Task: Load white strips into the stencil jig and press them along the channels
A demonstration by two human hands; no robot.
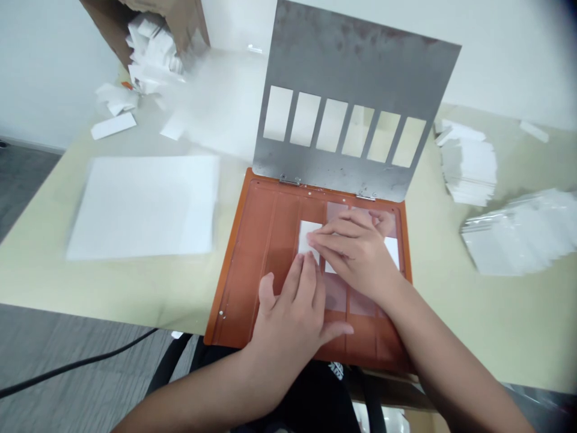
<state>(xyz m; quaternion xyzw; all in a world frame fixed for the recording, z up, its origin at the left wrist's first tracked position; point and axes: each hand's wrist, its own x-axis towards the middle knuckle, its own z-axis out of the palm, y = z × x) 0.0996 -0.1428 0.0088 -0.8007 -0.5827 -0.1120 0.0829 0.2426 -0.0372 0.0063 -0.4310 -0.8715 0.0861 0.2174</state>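
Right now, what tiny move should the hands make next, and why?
Probably slide the white piece square into its slot on the orange tray: the left hand and right hand both touch it with their fingertips, and the hinged metal plate stands raised.

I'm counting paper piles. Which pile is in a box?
The white slips far left, spilling from the tipped brown cardboard box; the rest lie on the table.

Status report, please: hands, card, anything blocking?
Left hand flat on tray, fingertips at card. Right hand presses card. Lid raised, clear of hands.
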